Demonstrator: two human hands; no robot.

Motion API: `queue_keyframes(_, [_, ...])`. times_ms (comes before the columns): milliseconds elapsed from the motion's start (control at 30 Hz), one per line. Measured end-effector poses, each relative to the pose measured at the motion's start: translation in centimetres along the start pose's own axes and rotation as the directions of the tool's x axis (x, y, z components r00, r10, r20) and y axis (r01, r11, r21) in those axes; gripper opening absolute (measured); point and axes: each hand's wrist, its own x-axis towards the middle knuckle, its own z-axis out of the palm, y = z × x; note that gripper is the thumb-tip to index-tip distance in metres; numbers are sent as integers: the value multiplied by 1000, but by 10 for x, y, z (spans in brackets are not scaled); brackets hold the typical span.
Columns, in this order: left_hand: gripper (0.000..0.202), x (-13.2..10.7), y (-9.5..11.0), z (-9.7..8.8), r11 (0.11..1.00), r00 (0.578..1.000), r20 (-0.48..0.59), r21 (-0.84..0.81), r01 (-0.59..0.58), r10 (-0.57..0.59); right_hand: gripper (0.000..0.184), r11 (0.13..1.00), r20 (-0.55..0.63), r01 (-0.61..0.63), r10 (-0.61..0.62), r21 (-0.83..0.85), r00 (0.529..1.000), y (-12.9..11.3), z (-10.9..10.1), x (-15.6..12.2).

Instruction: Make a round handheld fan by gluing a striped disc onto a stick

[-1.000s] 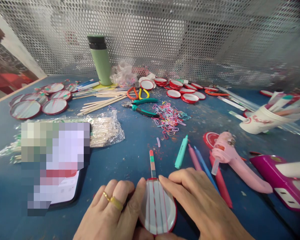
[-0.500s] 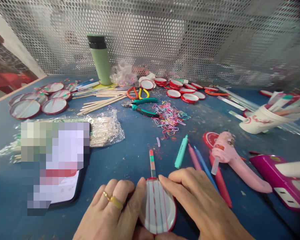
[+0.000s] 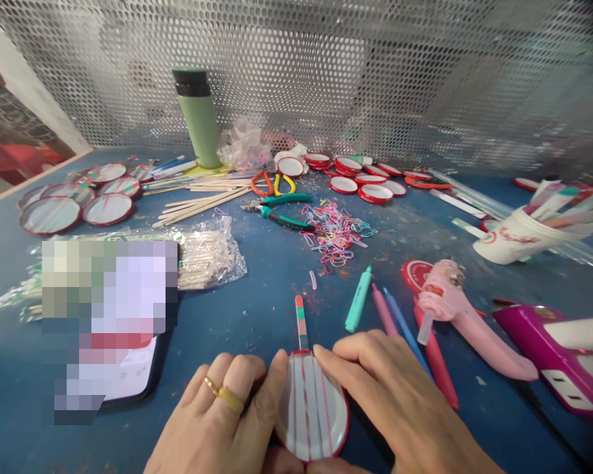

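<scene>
A red-rimmed round jar lid [image 3: 314, 408] lies white side up at the near edge, with several strips or lines running lengthwise across it. From its far rim sticks out a stick painted in red, green and brown bands [image 3: 301, 322]. My left hand [image 3: 222, 408], with a gold ring and a yellow band on its fingers, grips the lid's left side. Around the right side and far rim curls my right hand [image 3: 380, 395]. Both thumbs meet at the near rim, partly cut off by the frame. A teal marker [image 3: 358, 299] lies just beyond the right hand.
A phone [image 3: 133, 368] partly covers a bag of sticks [image 3: 210, 257] on the left. To the right are a pink glue gun [image 3: 474, 322], a purple power strip [image 3: 558, 355] and a paper cup [image 3: 518, 237] of pens. Farther back are small coloured clips [image 3: 333, 230], pliers [image 3: 284, 214] and a green bottle [image 3: 197, 125].
</scene>
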Motion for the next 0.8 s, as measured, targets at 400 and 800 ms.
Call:
queue_keyframes(400, [59,-1,1,1,1000,1000,-16,25,1,-1,65,1000,-7,17,-17,-16,1000,1,0,-1])
queue_keyframes(800, [59,-1,-1,4,997,998,-49,68,-33,37,66,1000,-11,24,-24,-3,1000,4,3,-4])
